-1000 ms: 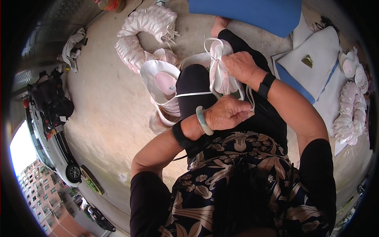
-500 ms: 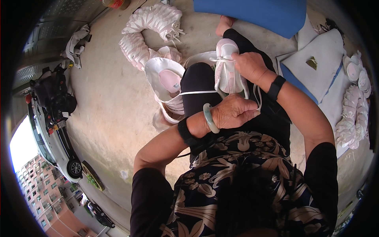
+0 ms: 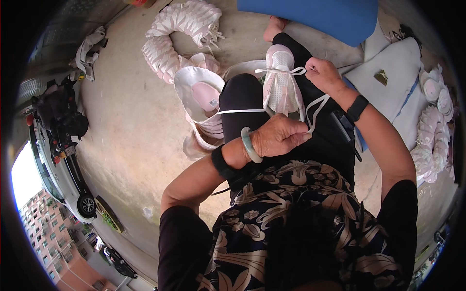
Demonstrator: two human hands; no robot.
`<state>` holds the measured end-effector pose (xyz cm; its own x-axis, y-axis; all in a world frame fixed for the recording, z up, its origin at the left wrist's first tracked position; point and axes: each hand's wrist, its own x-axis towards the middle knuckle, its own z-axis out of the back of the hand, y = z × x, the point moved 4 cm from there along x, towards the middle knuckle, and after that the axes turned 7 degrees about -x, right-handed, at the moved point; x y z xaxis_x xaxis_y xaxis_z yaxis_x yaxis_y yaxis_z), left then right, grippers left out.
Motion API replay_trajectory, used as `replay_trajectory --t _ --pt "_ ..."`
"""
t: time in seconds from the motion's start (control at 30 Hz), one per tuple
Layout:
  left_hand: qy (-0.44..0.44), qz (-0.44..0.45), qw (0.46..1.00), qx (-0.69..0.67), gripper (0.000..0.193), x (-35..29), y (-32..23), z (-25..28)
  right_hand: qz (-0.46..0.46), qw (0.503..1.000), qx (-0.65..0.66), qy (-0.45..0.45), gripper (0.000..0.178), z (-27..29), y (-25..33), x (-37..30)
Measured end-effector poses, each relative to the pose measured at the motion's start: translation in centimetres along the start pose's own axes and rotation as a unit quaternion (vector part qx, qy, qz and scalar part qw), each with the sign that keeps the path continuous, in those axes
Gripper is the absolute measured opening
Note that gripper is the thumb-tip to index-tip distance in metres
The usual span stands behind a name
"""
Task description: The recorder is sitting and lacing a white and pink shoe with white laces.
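A pink and white shoe upper (image 3: 280,63) rests on my right thigh, its mesh tongue facing up. White shoelace (image 3: 284,71) crosses it, drawn out to the right in a narrow loop. At the end of that loop my right hand (image 3: 326,76) is closed, with thumb and forefinger pinched on the lace. Below the upper, my left hand (image 3: 281,137) also has its fingers pressed together. A length of white lace (image 3: 318,104) rises from its fingertips in a bend to the right of the upper. A thin white strip (image 3: 242,111) crosses my left thigh.
Left of my knee stands a white, open-topped bag (image 3: 182,92) with pink pieces inside. Beyond it curves a long stack of shoe uppers (image 3: 187,22). White sheets (image 3: 388,63) and more stacked uppers (image 3: 432,136) lie at right. A blue board (image 3: 310,17) is ahead; a scooter (image 3: 60,114) stands far left.
My right hand has moved right, away from the upper, pulling the lace into a longer loop. My left hand has shifted slightly left, still pinching its lace.
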<state>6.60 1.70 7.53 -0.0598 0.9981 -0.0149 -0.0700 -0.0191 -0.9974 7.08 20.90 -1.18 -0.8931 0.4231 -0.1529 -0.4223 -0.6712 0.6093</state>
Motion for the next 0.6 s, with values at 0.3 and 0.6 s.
replay_trajectory --t 0.3,0.6 --pt "0.007 -0.001 1.0 -0.006 0.02 0.1 -0.2 -0.2 0.165 0.985 -0.046 -0.015 0.019 -0.2 6.0 1.8" --pt "-0.019 -0.055 0.998 0.007 0.012 0.3 -0.2 -0.6 0.193 0.97 -0.142 0.045 0.024 -2.1 9.3 1.7"
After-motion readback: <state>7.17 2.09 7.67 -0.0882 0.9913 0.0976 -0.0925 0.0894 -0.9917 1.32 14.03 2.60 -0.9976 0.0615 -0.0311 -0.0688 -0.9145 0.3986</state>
